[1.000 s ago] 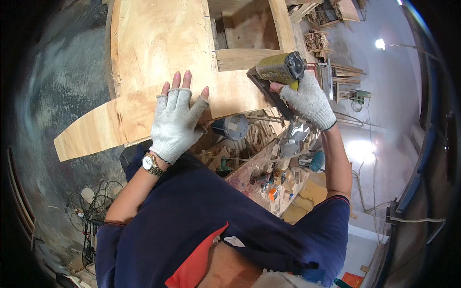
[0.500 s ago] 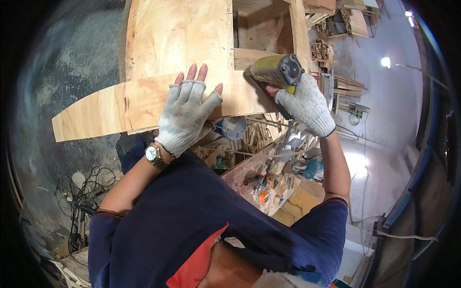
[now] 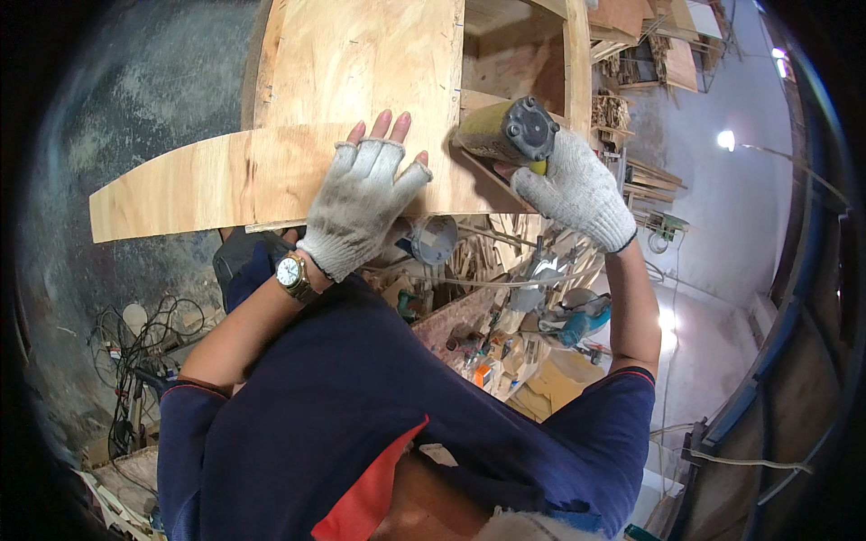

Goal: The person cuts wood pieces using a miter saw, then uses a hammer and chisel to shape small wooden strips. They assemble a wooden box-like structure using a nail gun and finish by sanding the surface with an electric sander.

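Observation:
My left hand (image 3: 365, 200), in a white fingerless glove, lies with fingers spread on a curved plywood strip (image 3: 185, 185). The strip's rounded, narrowing end reaches out to the left. It rests against a larger wooden frame (image 3: 361, 54) with a flat panel and an open compartment. My gloved right hand (image 3: 577, 191) is wrapped round the handle of a yellow and black nail gun (image 3: 507, 129). The gun's body sits over the strip's right part, beside the compartment; its nose is hidden, so contact with the wood cannot be made out.
Below the frame stands a bucket (image 3: 433, 240) near wood scraps. A cluttered bench (image 3: 460, 338) holds tools, including a teal power tool (image 3: 582, 325). Tangled black cables (image 3: 149, 347) lie at lower left. Stacked boards (image 3: 672, 54) stand at far right.
The nail gun has shifted slightly left and tilted, its rear cap now turned more toward me. My left hand stays spread on the strip. The whole view has shifted a little.

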`<state>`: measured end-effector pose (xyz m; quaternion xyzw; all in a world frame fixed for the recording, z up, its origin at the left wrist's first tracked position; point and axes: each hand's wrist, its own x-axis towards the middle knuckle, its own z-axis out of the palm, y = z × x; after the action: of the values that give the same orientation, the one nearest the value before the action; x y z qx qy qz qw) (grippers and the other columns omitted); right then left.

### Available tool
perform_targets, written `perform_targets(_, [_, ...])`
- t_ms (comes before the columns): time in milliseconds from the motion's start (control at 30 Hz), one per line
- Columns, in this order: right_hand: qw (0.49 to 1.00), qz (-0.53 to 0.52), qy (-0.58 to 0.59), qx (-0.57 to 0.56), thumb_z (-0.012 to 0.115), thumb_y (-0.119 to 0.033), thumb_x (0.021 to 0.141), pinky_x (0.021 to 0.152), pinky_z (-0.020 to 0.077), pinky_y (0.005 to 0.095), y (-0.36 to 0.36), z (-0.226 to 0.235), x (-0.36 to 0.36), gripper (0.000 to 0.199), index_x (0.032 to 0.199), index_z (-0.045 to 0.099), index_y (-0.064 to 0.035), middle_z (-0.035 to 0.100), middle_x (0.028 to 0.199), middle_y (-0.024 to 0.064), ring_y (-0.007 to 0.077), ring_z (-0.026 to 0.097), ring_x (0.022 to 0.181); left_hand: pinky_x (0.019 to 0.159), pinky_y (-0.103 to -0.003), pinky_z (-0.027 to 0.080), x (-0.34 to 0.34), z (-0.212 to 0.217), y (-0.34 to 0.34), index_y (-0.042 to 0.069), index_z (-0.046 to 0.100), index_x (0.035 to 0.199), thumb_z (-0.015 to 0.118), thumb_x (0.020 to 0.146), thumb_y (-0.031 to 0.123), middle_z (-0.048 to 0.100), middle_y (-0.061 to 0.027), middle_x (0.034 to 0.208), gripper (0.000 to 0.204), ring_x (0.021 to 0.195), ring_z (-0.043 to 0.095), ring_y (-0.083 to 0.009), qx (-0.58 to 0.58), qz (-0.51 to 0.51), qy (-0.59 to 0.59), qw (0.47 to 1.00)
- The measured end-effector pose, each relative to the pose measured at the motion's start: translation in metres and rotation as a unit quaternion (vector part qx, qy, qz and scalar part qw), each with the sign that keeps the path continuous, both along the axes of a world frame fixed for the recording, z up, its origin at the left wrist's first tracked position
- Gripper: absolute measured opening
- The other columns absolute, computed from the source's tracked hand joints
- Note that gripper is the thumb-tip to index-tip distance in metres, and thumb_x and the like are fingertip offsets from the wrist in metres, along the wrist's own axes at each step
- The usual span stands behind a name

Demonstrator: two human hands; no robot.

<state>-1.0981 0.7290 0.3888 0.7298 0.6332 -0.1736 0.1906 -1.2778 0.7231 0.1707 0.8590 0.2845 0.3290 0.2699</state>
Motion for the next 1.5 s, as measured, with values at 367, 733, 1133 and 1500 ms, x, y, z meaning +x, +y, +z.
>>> perform_targets(367, [0.998,0.047,-0.038,-0.016,0.072,-0.041,0.085,0.085,0.0544,0.0483,-0.025,-0.003,0.014,0.048,0.118,0.07,-0.0057,0.072,0.096,0.0216,0.0422,0.068,0.095,0.121,-0.051,0.032,0.004,-0.007,-0.001,0.013,0.059,0.132,0.09,0.055,0.027,0.048,-0.022,0.153,0.084,0.145,0.044,-0.0361,0.038,0.032,-0.01,0.999])
perform_targets(733, [0.947,-0.276,0.083,0.14,0.079,-0.028,0.086,0.084,0.056,0.0394,-0.098,0.025,0.02,0.042,0.117,0.072,0.0006,0.077,0.101,0.0186,0.0251,0.074,0.092,0.121,-0.051,0.03,0.003,0.005,0.001,0.016,0.057,0.135,0.081,0.074,0.034,0.047,-0.0181,0.154,0.068,0.144,0.043,-0.0345,0.045,0.02,0.074,0.996])
perform_targets(1133, [0.958,-0.262,0.014,0.116,0.076,-0.032,0.087,0.075,0.0559,0.0427,-0.141,0.015,0.041,0.04,0.111,0.074,0.0,0.075,0.088,0.0204,0.0335,0.074,0.083,0.124,-0.053,0.024,0.0,0.003,0.0,0.017,0.053,0.141,0.088,0.063,0.018,0.036,-0.0173,0.161,0.086,0.15,0.034,-0.0368,-0.006,-0.005,0.03,1.0])
perform_targets(1500, [0.969,-0.229,-0.008,0.098,0.077,-0.028,0.085,0.068,0.0557,0.0428,-0.147,0.007,0.043,0.037,0.109,0.074,-0.0002,0.074,0.081,0.0206,0.0334,0.073,0.073,0.124,-0.053,0.025,0.0,0.003,0.0,0.018,0.052,0.143,0.089,0.057,0.014,0.036,-0.0164,0.162,0.094,0.15,0.034,-0.0364,-0.011,-0.005,0.038,0.999])
